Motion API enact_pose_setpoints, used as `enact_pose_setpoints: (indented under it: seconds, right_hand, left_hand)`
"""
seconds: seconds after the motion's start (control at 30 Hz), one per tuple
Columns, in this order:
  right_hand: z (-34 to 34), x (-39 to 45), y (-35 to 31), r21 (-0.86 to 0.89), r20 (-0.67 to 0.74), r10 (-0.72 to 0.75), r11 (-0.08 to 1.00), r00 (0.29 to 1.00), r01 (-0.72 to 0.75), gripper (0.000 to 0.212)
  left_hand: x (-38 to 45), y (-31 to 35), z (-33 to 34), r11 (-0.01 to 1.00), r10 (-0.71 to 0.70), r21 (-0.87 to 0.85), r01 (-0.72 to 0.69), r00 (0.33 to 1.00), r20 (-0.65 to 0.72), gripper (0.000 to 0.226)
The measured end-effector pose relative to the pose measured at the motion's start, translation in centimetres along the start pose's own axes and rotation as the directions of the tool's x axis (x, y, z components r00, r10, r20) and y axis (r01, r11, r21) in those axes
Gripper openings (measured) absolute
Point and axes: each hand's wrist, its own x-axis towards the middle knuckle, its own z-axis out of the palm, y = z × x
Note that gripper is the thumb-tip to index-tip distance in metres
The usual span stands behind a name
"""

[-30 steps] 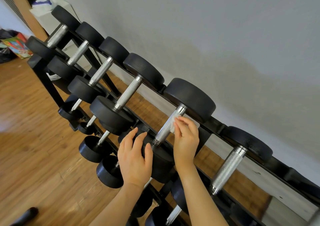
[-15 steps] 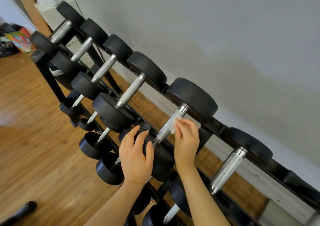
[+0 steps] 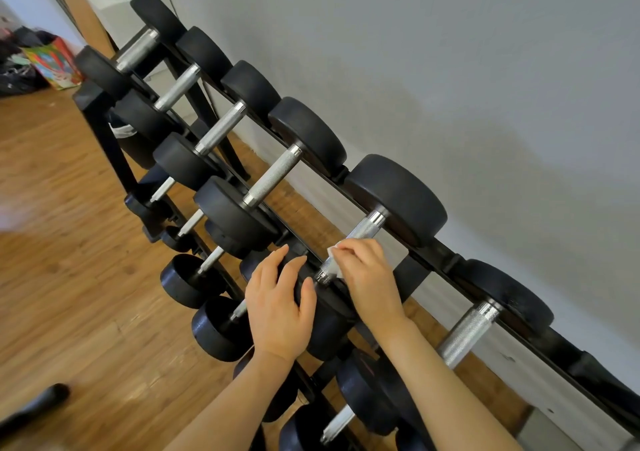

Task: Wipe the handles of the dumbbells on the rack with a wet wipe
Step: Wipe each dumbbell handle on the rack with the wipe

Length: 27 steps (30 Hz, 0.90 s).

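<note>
Right hand (image 3: 367,277) slid wipe (image 3: 334,260) down handle (image 3: 349,242), pinching it; left hand (image 3: 277,308) relaxed.

A black metal tiered rack (image 3: 104,139) was set on a brown wood-plank floor (image 3: 69,294), beside a grey wall. Black round-headed dumbbells w/ knurled steel handles (image 3: 273,177) were laid across its upper rails, smaller ones (image 3: 194,277) on lower tiers.

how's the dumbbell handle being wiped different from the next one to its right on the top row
The handle being wiped is half covered by the right hand and white wet wipe; the right neighbour's handle is bare and untouched. The wiped dumbbell's near head is steadied by the left hand; no hand touches the neighbour. Both are knurled silver metal between black heads.
</note>
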Motion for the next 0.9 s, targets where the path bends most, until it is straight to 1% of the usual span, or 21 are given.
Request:
enact_pose_setpoints:
  seconds: [0.1,0.13,0.17,0.27,0.3,0.37,0.43,0.5,0.57,0.63,0.77,0.83,0.9]
  right_hand:
    - [-0.7,1.0,0.6,-0.023,-0.077,0.058,0.998,0.995,-0.060,0.029]
    - [-0.7,1.1,0.5,-0.027,-0.081,0.067,0.997,0.995,-0.069,0.029]
    - [-0.6,1.0,0.3,-0.034,-0.058,0.050,0.998,0.997,-0.052,0.031]
    - [-0.6,0.6,-0.1,-0.054,0.076,-0.069,0.996,0.995,0.073,0.037]
    - [-0.8,0.8,0.2,-0.060,0.090,-0.091,0.994,0.992,0.096,0.036]
    - [-1.1,1.3,0.9,-0.070,0.063,-0.091,0.993,0.994,0.095,0.030]
    - [-1.1,1.5,1.1,-0.038,0.039,-0.049,0.998,0.998,0.051,0.025]
    - [-0.8,1.2,0.6,-0.025,0.083,-0.064,0.998,0.995,0.066,0.030]
    - [-0.7,0.9,0.2,-0.034,0.164,-0.133,0.989,0.977,0.141,0.036]
    - [-1.0,1.1,0.2,-0.048,0.200,-0.165,0.983,0.966,0.178,0.037]
    - [-1.4,1.9,0.5,-0.050,0.142,-0.083,0.995,0.986,0.091,0.032]
    - [-1.4,1.9,0.1,-0.057,0.190,-0.117,0.990,0.975,0.130,0.031]
    - [-1.5,1.8,0.0,-0.037,0.287,-0.193,0.977,0.938,0.212,0.028]
  left_hand:
    - [0.1,0.0,0.0,1.000,0.000,-0.005,0.000,1.000,-0.002,0.042]
    - [0.1,0.1,0.0,1.000,0.001,-0.005,-0.001,1.000,-0.004,0.042]
    - [0.1,0.1,0.0,1.000,0.000,-0.005,0.000,1.000,-0.005,0.042]
    - [0.0,0.0,0.0,1.000,0.001,0.001,-0.001,1.000,-0.002,0.042]
    - [0.1,-0.1,0.0,1.000,0.002,0.002,-0.002,1.000,-0.003,0.042]
    - [0.1,-0.1,0.1,1.000,0.008,0.005,-0.007,1.000,-0.007,0.042]
    - [0.1,-0.2,0.2,1.000,0.010,0.007,-0.010,1.000,-0.011,0.041]
    - [0.0,-0.2,0.3,1.000,0.002,0.009,-0.002,1.000,-0.012,0.041]
    - [-0.1,-0.2,0.2,1.000,-0.006,0.009,0.006,1.000,-0.007,0.042]
    - [-0.1,-0.1,0.1,1.000,-0.012,-0.002,0.012,1.000,0.000,0.044]
    - [-0.3,0.0,-0.1,0.999,-0.042,-0.017,0.042,0.999,0.011,0.047]
    - [-0.6,0.1,0.0,0.997,-0.072,-0.026,0.072,0.997,0.009,0.048]
    - [-0.9,0.1,0.0,0.995,-0.097,-0.035,0.097,0.995,0.014,0.050]
